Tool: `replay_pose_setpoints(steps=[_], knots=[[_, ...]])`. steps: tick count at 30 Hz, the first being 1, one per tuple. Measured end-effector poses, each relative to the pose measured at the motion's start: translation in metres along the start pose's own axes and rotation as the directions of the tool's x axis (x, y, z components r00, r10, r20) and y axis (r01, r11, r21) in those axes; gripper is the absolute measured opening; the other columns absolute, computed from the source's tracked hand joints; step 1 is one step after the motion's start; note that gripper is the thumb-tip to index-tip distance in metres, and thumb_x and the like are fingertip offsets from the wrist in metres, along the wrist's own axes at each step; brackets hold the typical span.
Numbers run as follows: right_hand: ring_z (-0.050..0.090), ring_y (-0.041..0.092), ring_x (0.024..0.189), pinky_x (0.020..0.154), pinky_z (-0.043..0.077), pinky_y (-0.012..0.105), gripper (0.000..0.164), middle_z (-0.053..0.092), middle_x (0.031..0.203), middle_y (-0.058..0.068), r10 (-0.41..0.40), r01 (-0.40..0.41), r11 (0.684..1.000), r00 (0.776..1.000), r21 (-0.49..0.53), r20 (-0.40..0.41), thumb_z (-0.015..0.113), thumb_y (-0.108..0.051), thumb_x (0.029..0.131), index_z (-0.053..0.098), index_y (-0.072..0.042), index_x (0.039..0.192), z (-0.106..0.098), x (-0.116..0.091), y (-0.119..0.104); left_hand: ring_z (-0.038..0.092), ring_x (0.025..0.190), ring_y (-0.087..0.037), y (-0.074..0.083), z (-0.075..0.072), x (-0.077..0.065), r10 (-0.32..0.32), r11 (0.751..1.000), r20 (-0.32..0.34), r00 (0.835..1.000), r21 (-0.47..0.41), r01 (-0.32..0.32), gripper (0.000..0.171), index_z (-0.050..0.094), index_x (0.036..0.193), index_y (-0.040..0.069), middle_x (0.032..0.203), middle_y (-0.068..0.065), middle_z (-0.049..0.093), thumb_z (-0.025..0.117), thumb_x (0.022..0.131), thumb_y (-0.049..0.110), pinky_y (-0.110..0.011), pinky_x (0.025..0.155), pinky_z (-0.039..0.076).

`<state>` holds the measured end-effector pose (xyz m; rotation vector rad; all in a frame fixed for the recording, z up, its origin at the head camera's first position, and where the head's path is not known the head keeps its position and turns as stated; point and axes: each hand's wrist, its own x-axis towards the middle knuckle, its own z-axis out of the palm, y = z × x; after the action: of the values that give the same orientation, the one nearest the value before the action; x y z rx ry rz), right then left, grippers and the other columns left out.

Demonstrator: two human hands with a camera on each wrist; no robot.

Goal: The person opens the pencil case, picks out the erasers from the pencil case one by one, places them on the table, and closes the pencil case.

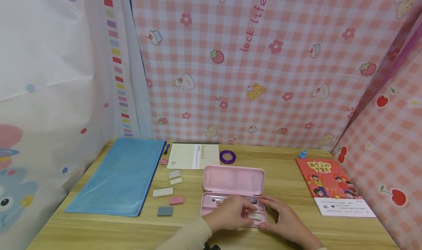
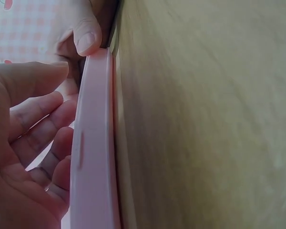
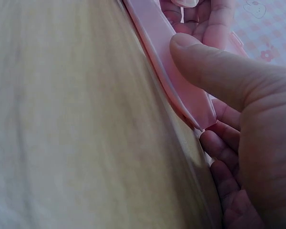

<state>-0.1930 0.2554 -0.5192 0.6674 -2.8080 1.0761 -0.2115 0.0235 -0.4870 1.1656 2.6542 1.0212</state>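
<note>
An open pink pencil case point(image 1: 234, 178) lies on the table with its lid tipped back. Inside it are a clear pen point(image 1: 219, 200) and, in the front right part, a white eraser point(image 1: 254, 216). My left hand point(image 1: 229, 213) reaches over the case, fingers loosely bent near the eraser; in the left wrist view nothing shows between thumb and fingers. With my right hand point(image 1: 285, 220) I hold the case's right end, thumb point(image 3: 200, 59) at its front wall and fingers around the corner. The left hand hides part of the case's inside.
Left of the case lie several erasers, including a pink one point(image 1: 176, 200) and a grey one point(image 1: 165, 211). Farther out are a blue folder point(image 1: 115, 176), a notebook point(image 1: 192, 156), purple tape point(image 1: 227, 157), a red book point(image 1: 333, 180) and a small blue object point(image 1: 302, 154).
</note>
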Motion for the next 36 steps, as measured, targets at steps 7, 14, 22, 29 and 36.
replay_pose_setpoints(steps=[7,14,22,29,36], knots=[[0.047,0.024,0.127,0.103,0.038,0.040,0.071,0.052,0.137,-0.007,-0.004,0.004,1.000,1.000,-0.016,0.002,0.078,-0.055,0.070,0.060,-0.021,0.130,-0.0008,0.0004,-0.0005,0.047,0.063,0.004,0.0005,0.0005,-0.0009,0.008,1.000,0.003,1.000,0.017,-0.008,0.034,0.073,0.107,0.016,0.071,0.015,0.057,0.081,0.074,0.020,-0.011,0.059,0.038],[0.048,0.024,0.126,0.103,0.039,0.039,0.071,0.053,0.136,-0.007,-0.005,0.005,1.000,1.000,-0.013,-0.003,0.078,-0.055,0.070,0.061,-0.021,0.130,-0.0008,-0.0001,-0.0012,0.046,0.064,0.006,0.0007,0.0014,-0.0006,0.027,0.998,0.024,0.999,0.050,-0.028,0.035,0.073,0.109,0.015,0.071,0.017,0.057,0.080,0.075,0.019,-0.010,0.061,0.037],[0.048,0.023,0.126,0.103,0.038,0.035,0.071,0.053,0.136,-0.008,-0.003,0.003,1.000,1.000,-0.011,-0.010,0.079,-0.054,0.069,0.061,-0.021,0.129,-0.0002,-0.0006,-0.0016,0.042,0.067,0.004,0.0067,0.0007,-0.0009,0.017,0.991,0.037,0.999,0.134,-0.022,0.032,0.074,0.108,0.020,0.068,0.020,0.053,0.079,0.076,0.023,-0.012,0.065,0.035],[0.047,0.023,0.127,0.104,0.037,0.034,0.071,0.052,0.137,-0.008,0.002,-0.002,1.000,1.000,0.002,-0.004,0.078,-0.056,0.070,0.060,-0.023,0.130,0.0003,-0.0008,0.0009,0.046,0.067,0.006,0.0090,0.0029,-0.0004,0.070,0.984,0.034,0.997,0.164,-0.075,0.027,0.075,0.102,0.019,0.076,0.017,0.063,0.080,0.075,0.018,-0.009,0.066,0.035],[0.048,0.023,0.126,0.103,0.038,0.034,0.070,0.053,0.137,-0.008,-0.019,0.019,1.000,1.000,-0.013,-0.011,0.078,-0.056,0.070,0.060,-0.023,0.130,0.0014,-0.0012,0.0022,0.043,0.068,0.006,0.0087,0.0049,0.0016,0.119,0.974,0.024,0.993,0.191,-0.121,0.028,0.075,0.102,0.018,0.072,0.017,0.060,0.080,0.075,0.022,-0.009,0.067,0.034]])
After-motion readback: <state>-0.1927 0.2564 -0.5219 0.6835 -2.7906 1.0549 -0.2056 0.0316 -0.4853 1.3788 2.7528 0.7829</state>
